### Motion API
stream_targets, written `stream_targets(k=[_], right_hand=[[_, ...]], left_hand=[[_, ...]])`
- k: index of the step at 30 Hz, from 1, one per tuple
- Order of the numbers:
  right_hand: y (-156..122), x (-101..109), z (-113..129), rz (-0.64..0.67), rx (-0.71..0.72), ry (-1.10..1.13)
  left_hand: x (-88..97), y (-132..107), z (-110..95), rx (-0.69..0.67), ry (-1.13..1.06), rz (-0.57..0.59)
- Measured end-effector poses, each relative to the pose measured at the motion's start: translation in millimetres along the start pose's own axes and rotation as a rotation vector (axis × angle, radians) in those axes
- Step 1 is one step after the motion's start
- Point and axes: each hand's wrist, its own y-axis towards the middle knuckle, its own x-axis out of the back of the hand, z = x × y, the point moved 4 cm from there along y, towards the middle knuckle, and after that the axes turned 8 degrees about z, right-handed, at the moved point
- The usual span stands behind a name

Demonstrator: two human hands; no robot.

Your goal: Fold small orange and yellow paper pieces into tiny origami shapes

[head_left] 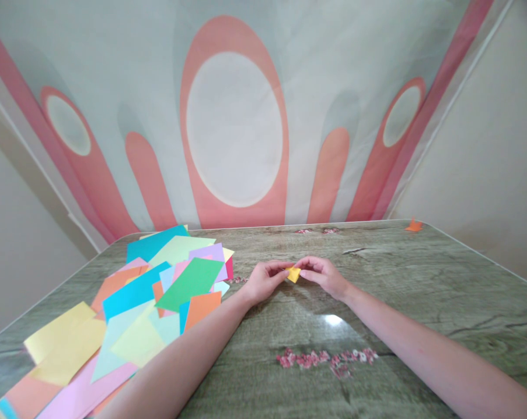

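A small folded piece of yellow paper (pixel 294 275) is held between my two hands, just above the middle of the table. My left hand (pixel 266 281) pinches its left side between thumb and fingers. On the opposite side, my right hand (pixel 326 276) grips the upper right part with thumb and forefinger. The paper has a pointed lower end and visible creases; its edges under the fingertips are hidden.
Loose coloured paper sheets (pixel 193 282) lie in an overlapping heap on the left, partly behind my left forearm. A small orange folded paper figure (pixel 414 225) sits at the far right corner. The wood-patterned table (pixel 420 279) has printed pink blossoms and meets a patterned wall hanging.
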Motion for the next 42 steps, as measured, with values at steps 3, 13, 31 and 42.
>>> stream_targets(k=[3, 13, 31, 42], right_hand=[[-0.2, 0.5, -0.7, 0.001, 0.001, -0.003], [1.1, 0.9, -2.5, 0.001, 0.01, -0.006], [3.2, 0.3, -3.9, -0.048, -0.026, -0.078], [5.0, 1.1, -8.8, -0.086, -0.03, -0.119]], left_hand=[[0.0, 0.1, 1.6, 0.002, 0.0, 0.004], [0.4, 0.6, 4.0, -0.001, 0.006, 0.017], [0.0, 2.4, 5.5, -0.018, 0.094, 0.028], [0.6, 3.0, 7.2, -0.044, 0.137, 0.026]])
